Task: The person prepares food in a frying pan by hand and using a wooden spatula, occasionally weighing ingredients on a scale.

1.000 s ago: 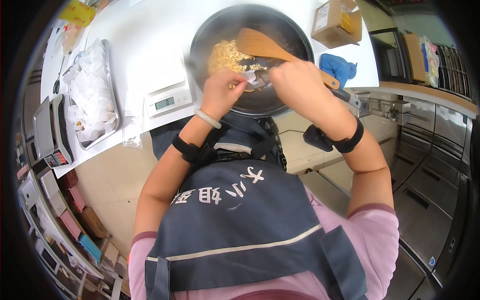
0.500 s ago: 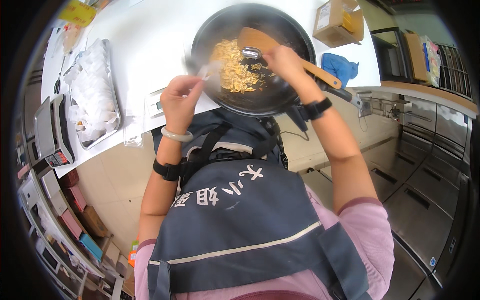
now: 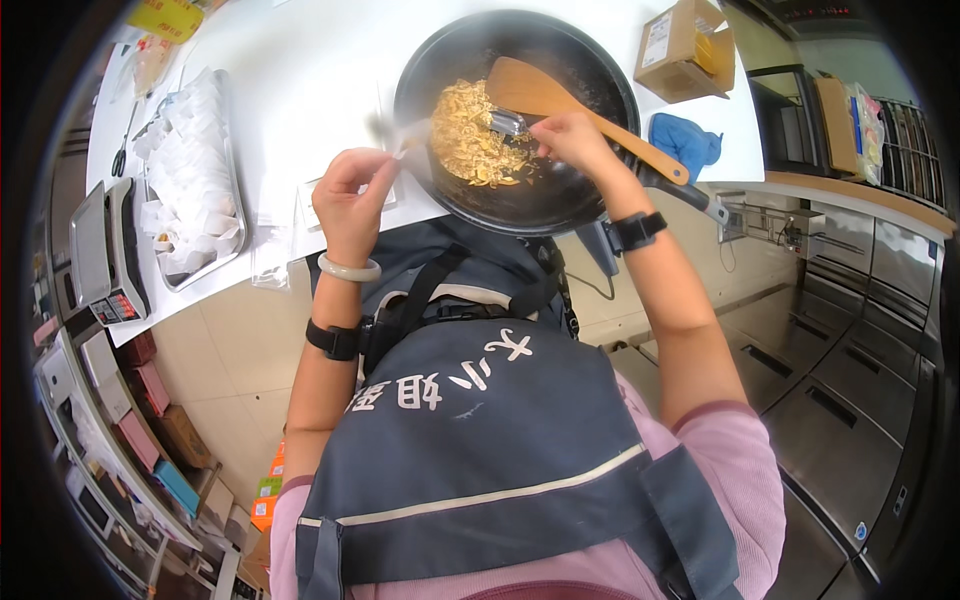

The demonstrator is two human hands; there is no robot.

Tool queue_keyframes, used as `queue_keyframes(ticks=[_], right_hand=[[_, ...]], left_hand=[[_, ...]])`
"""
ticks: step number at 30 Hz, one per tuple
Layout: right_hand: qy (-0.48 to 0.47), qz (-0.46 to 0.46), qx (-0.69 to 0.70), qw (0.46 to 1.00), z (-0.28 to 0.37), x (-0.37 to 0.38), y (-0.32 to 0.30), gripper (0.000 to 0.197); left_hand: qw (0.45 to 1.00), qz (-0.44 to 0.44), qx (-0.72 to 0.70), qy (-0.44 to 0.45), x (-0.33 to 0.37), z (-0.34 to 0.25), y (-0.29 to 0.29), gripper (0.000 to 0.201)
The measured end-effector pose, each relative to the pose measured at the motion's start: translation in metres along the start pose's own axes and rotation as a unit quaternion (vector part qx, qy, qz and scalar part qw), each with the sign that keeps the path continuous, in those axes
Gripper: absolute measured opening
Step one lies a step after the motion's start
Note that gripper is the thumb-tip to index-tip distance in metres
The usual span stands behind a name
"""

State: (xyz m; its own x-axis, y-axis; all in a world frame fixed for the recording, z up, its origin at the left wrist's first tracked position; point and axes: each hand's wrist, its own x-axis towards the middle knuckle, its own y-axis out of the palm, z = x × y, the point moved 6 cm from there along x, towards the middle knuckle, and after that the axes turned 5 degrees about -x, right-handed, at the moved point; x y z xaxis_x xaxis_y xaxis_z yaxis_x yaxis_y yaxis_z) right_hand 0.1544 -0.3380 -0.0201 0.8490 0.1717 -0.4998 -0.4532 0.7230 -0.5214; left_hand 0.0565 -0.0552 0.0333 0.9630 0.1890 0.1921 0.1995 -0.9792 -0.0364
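My left hand (image 3: 350, 190) pinches a small white translucent paper bag (image 3: 412, 135) between thumb and fingertips at the wok's left rim. A short metal scoop (image 3: 508, 122) is gripped in my right hand (image 3: 572, 140), its head at the right edge of a heap of yellow-brown dried flakes (image 3: 470, 140). The flakes lie in the left half of a black wok (image 3: 575, 190). Across the wok rests a wooden spatula (image 3: 530, 88), its handle over the right rim and close to my right fingers. What the bag contains cannot be made out.
Left on the white table stands a metal tray (image 3: 238, 215) piled with white paper bags (image 3: 190, 160), with a digital scale (image 3: 105, 250) beside it. Scissors (image 3: 122, 150) lie behind. Right of the wok are a blue cloth (image 3: 685, 145) and an open cardboard box (image 3: 685, 55).
The scoop's head has come down to the flakes' right edge. My left hand and the bag have shifted slightly left, away from the heap. The whole view has moved a little.
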Motion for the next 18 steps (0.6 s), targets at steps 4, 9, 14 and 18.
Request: queue_keyframes(ticks=[4,9,14,18], right_hand=[[-0.005,-0.01,-0.028,1.0,-0.009,-0.007,-0.002,0.018],[-0.021,-0.019,0.023,0.999,-0.013,-0.007,0.003,0.017],[-0.078,-0.028,0.065,0.994,-0.002,-0.018,0.02,0.018],[-0.063,-0.052,0.119,0.989,-0.042,-0.023,0.024,0.016]], left_hand=[[0.999,-0.027,-0.03,0.017,0.007,-0.003,0.001,0.005],[0.992,-0.124,0.017,-0.003,0.035,0.032,-0.058,0.006],[0.961,-0.142,0.235,0.036,0.055,0.045,-0.114,0.002],[0.964,-0.128,0.227,0.047,0.06,0.081,-0.101,0.009]])
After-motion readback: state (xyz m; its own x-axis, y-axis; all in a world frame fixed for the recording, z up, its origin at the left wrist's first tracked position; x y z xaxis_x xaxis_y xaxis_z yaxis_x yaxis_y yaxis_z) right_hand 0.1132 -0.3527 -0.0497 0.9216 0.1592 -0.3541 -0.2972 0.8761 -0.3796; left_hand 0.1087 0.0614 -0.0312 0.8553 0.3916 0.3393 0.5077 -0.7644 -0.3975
